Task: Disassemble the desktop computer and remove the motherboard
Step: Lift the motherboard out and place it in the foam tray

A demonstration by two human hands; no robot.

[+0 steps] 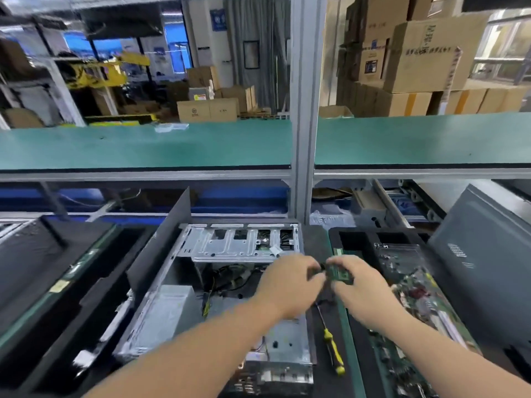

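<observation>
On the green-edged bench before me lies the open desktop case, side panel off, its bare metal drive cage toward the far end and a grey power supply at the near left; black cables lie loose in the cavity below the cage; right of the case, a black foam tray carries circuit boards, among them what looks like the motherboard, already out of the case, though blur hides its detail; a dark grey panel leans at the far right; a yellow-handled screwdriver lies on the bench strip between case and tray, touched by neither hand; my left hand hovers over the right edge of the case, fingers curled round a small dark part I cannot identify; my right hand, just beside it, pinches a small green circuit card between thumb and fingers; the two hands nearly meet at that card, above the gap between case and tray.
</observation>
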